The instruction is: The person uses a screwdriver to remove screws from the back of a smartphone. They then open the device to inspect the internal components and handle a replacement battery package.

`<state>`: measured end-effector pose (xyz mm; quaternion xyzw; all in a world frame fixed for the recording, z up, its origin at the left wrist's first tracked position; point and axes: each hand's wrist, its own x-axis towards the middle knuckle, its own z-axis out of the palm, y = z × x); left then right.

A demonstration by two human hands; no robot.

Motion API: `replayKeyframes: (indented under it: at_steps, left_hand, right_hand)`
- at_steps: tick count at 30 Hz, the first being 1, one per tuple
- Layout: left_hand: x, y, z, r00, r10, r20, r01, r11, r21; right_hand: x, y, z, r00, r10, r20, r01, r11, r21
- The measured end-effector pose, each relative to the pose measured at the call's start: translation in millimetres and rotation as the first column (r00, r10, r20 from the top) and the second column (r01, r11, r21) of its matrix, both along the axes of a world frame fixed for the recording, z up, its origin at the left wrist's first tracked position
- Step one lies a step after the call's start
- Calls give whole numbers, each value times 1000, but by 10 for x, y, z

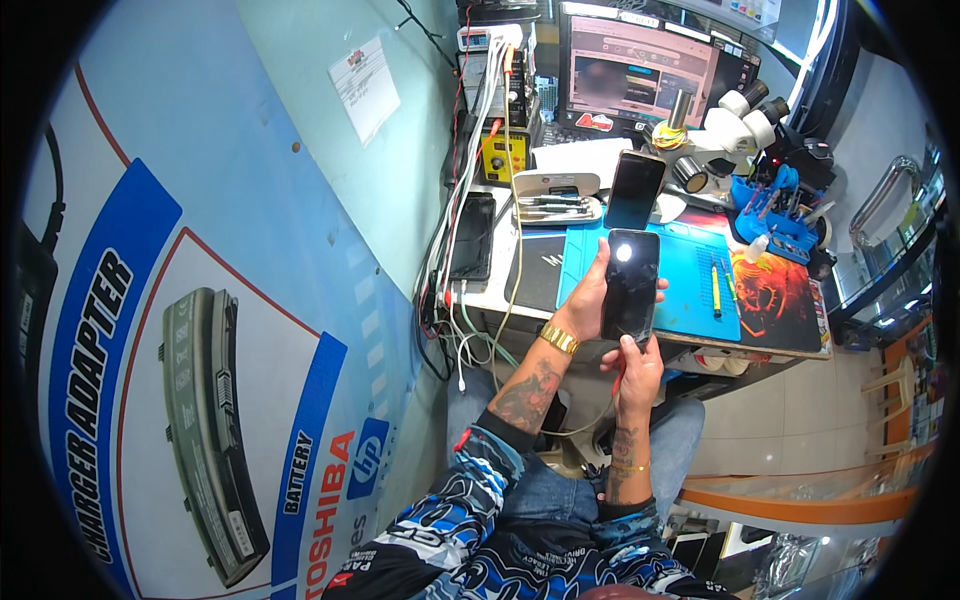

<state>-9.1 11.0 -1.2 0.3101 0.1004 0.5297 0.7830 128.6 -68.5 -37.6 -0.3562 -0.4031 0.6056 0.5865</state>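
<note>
My left hand (588,296) is wrapped round a black smartphone (630,290), fingers showing at its far edge. Its screen is dark, with a bright round reflection near the top. At the phone's lower edge, my right hand (638,372) is closed round a thin cable (588,428) with a red part. Whether the cable's tip sits in the phone is hidden by the fingers. Just beyond, a second dark smartphone (636,190) stands tilted above the blue work mat (690,275).
On the bench lie a yellow pen-like tool (716,290), an open case of tools (557,208) and another dark phone (472,236). Behind stand a microscope (735,125), a monitor (640,70) and a yellow-fronted device (503,155). White cables (470,200) hang at left; a blue tool holder (775,220) sits right.
</note>
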Motion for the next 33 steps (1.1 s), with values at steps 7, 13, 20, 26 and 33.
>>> replayKeyframes:
  at_steps: [7,13,20,26,33]
  left_hand:
    - [5,-1,19,999,-34,4,33,999,15]
    - [10,6,7,998,-59,25,58,998,33]
    - [42,-22,50,998,-25,53,26,999,-25]
    - [38,-10,27,999,-33,37,34,999,-17]
    - [21,-10,-2,999,7,35,-8,1000,10]
  right_hand:
    - [33,-34,47,1000,4,3,-4,1000,-15]
    - [31,-58,89,1000,-4,6,4,1000,-26]
    - [52,-42,66,1000,10,8,-9,999,-50]
    - [56,-48,77,1000,14,9,-14,998,-65]
    - [80,66,78,1000,26,13,-26,999,-34]
